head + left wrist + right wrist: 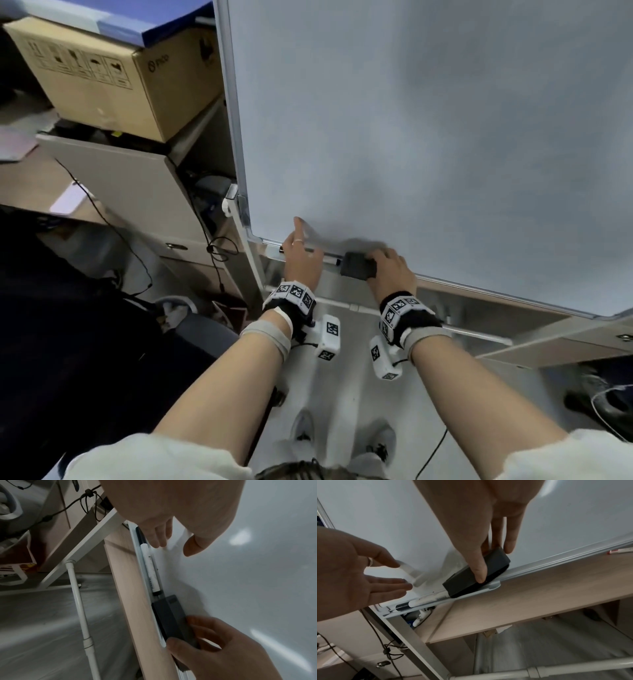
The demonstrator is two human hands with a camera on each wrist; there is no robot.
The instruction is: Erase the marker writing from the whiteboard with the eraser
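Note:
The whiteboard point(428, 130) fills the head view, and I see no marker writing on the part that shows. A dark grey eraser point(358, 265) sits on the board's tray point(493, 586) at the lower left. My right hand point(387, 263) grips it, thumb on the front and fingers behind, as the right wrist view shows point(494, 563). My left hand point(299, 246) is open just left of it, fingers touching the board above a black-capped white marker point(150, 566) lying in the tray. The eraser point(173, 616) lies end to end with that marker.
A wooden desk point(539, 595) runs under the board, with a red marker point(621, 551) on it. To the left are a cardboard box point(113, 78), a cabinet point(130, 185) and hanging cables point(219, 250). A white stand bar point(472, 334) crosses below.

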